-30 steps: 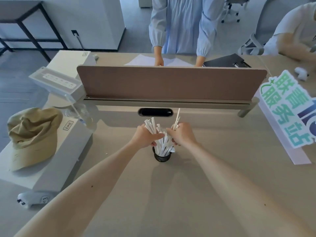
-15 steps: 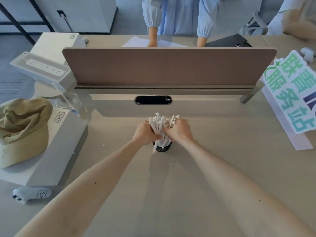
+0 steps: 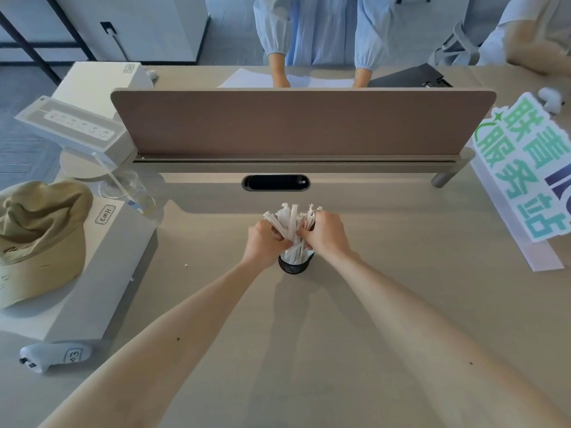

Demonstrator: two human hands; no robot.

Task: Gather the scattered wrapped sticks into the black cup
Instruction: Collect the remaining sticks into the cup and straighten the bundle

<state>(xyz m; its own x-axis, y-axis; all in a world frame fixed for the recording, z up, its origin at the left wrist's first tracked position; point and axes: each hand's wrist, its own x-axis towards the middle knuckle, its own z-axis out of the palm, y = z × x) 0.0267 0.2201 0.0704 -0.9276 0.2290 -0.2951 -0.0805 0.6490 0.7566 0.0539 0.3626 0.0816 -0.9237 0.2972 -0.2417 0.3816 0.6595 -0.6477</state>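
A small black cup (image 3: 293, 267) stands upright near the middle of the beige desk. A thick bundle of white wrapped sticks (image 3: 292, 225) stands in it, their tops fanning out above my hands. My left hand (image 3: 264, 240) grips the bundle from the left, fingers curled round the sticks. My right hand (image 3: 324, 234) grips it from the right in the same way. Both hands sit just above the cup's rim and hide most of it.
A brown divider panel (image 3: 302, 122) crosses the desk behind the cup, with a person in a blue top beyond it. A tan cap (image 3: 37, 239) lies on a white box (image 3: 102, 291) at left. A green-lettered sign (image 3: 525, 171) leans at right.
The one stick that stood up high from my right hand a second ago has come down into the bundle. Both hands have closed in tighter around the sticks.
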